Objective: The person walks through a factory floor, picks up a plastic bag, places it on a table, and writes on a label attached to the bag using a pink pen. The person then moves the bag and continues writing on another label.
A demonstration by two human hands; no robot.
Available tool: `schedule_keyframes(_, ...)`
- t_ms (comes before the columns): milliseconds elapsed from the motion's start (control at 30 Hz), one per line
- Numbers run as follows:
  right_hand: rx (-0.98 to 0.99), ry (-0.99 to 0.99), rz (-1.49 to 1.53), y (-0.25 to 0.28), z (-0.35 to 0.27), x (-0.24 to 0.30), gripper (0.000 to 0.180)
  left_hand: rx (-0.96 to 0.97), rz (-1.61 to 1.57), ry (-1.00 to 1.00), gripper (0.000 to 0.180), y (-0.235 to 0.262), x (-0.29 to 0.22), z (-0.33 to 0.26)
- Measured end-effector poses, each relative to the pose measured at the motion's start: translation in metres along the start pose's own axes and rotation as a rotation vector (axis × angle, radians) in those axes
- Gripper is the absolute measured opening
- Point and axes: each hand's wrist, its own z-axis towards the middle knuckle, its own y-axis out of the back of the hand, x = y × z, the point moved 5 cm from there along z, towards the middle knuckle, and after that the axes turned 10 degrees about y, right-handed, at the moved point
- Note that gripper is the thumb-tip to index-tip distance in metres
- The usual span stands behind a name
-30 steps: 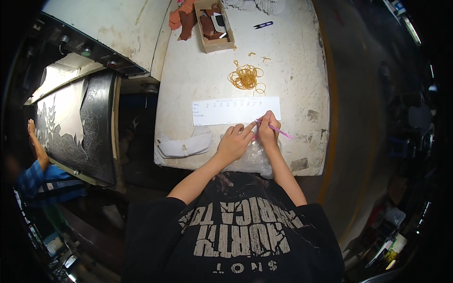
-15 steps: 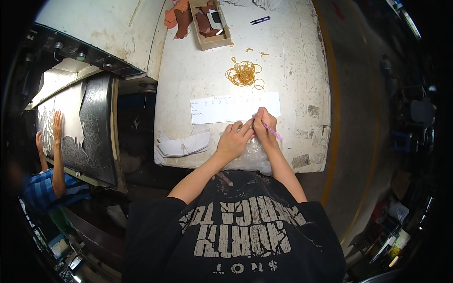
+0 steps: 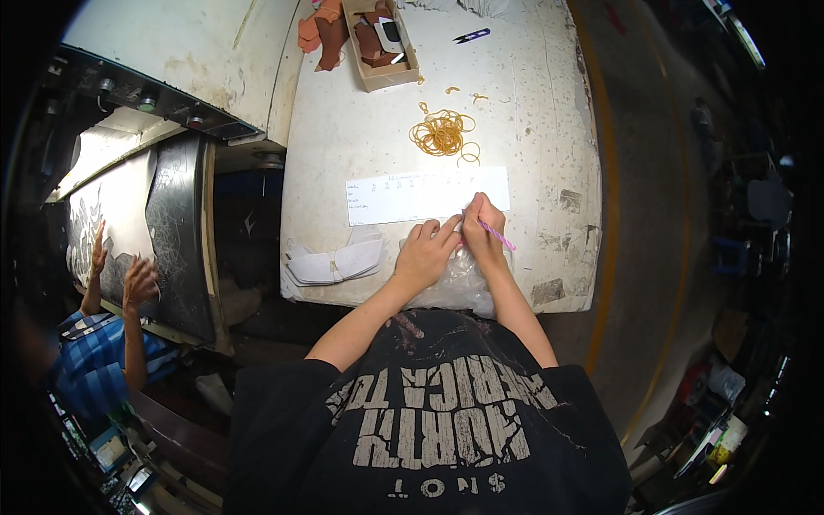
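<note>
My right hand [image 3: 482,233] grips a pink pen [image 3: 496,233] with its tip near the lower edge of a long white paper strip [image 3: 412,194] lying across the worn white table [image 3: 360,137]. My left hand [image 3: 427,254] rests flat beside it, fingers spread, on a clear plastic bag [image 3: 463,287] at the table's near edge.
A pile of tan rubber bands [image 3: 441,133] lies beyond the paper. A bundle of white cut pieces [image 3: 335,263] sits at the near left. An open cardboard box [image 3: 379,43] and small blue snips [image 3: 472,36] are at the far end. Another person [image 3: 112,343] raises both hands at a dark machine panel [image 3: 176,232] on the left.
My hands stay at the paper's lower edge with the pen. The person on the left has raised a second hand to the machine panel.
</note>
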Motion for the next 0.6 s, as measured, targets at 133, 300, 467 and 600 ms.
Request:
schedule_keyframes(133, -0.003, 0.003, -0.034, -0.0001, 0.0005, -0.0007, 0.037, -0.006, 0.008, -0.003, 0.021, -0.0005, 0.0001, 0.0001)
schedule_keyframes(300, -0.006, -0.018, -0.033, 0.0005, 0.0004, -0.0008, 0.038, -0.01, 0.006, -0.003, 0.021, -0.0011, -0.0001, -0.0004)
schedule_keyframes(467, -0.016, -0.045, -0.034, 0.003, 0.0009, 0.0006, 0.039, -0.007, 0.021, -0.008, 0.02, -0.0012, -0.0004, -0.0001)
schedule_keyframes(600, -0.026, -0.064, -0.035, 0.0028, 0.0024, 0.0008, 0.041, -0.019, 0.022, -0.011, 0.02, 0.0006, -0.001, 0.0002)
